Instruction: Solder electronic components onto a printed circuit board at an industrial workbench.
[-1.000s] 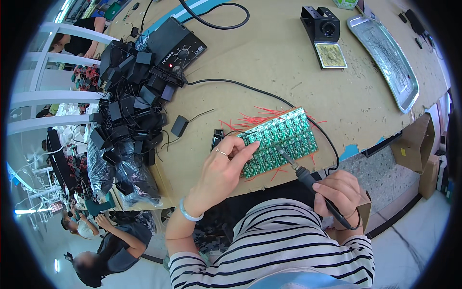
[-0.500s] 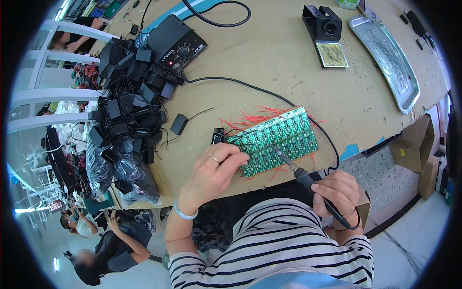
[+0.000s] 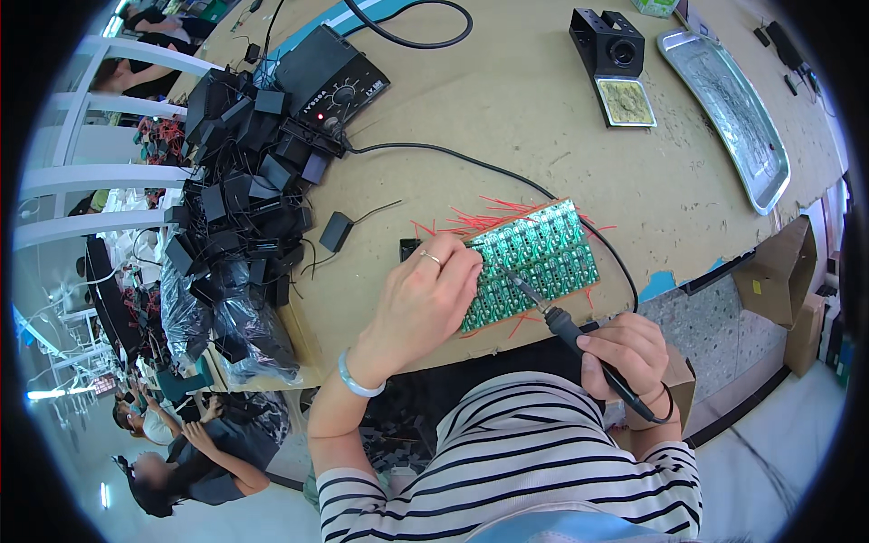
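A green circuit board [image 3: 532, 261] lies at the table's near edge. The left hand [image 3: 424, 299] presses on it from seven o'clock, fingers curled. The right hand [image 3: 625, 353] grips a soldering iron [image 3: 563, 324], its tip touching the board. A pile of black adapters [image 3: 237, 208] sits at nine o'clock.

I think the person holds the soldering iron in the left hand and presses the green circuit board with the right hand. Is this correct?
Not quite: the hands are swapped. In the head view the right hand holds the soldering iron, and the left hand presses the green circuit board.
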Tool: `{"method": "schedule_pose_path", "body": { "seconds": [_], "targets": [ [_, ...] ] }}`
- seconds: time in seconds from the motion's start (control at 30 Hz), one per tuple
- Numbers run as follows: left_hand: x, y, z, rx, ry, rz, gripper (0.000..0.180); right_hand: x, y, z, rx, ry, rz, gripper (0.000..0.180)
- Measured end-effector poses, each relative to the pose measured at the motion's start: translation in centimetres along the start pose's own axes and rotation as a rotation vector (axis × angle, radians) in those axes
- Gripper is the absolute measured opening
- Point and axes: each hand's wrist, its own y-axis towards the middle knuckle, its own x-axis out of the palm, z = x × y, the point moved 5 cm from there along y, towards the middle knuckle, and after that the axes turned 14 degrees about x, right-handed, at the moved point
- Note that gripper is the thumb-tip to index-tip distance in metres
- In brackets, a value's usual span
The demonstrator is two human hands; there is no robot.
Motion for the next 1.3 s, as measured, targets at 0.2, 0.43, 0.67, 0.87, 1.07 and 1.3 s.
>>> {"method": "schedule_pose_path", "body": {
  "seconds": [0.2,0.43,0.67,0.87,1.07,1.3],
  "targets": [
    [0.3,-0.1,-0.1,-0.007,0.023,0.021,0.017,0.4,0.2,0.1,-0.011,-0.015,-0.016,0.027],
    [0.6,-0.1,-0.2,-0.011,0.067,0.037,0.014,0.6,0.1,-0.1,-0.029,-0.027,-0.021,0.026],
    [0.5,0.0,-0.1,0.012,0.089,0.051,0.013,0.5,-0.2,-0.5,-0.057,-0.035,-0.029,0.027],
    [0.6,-0.1,-0.1,0.013,0.094,0.054,0.012,-0.4,-0.2,-0.6,-0.057,-0.043,0.003,0.024],
    [0.5,0.1,0.0,0.009,0.093,0.057,0.011,-1.5,-0.4,-0.4,-0.010,-0.051,0.085,0.019],
    [0.6,0.1,0.2,0.006,0.100,0.048,0.012,-1.5,-0.7,-0.4,-0.002,-0.045,0.101,0.020]
  ]
}}
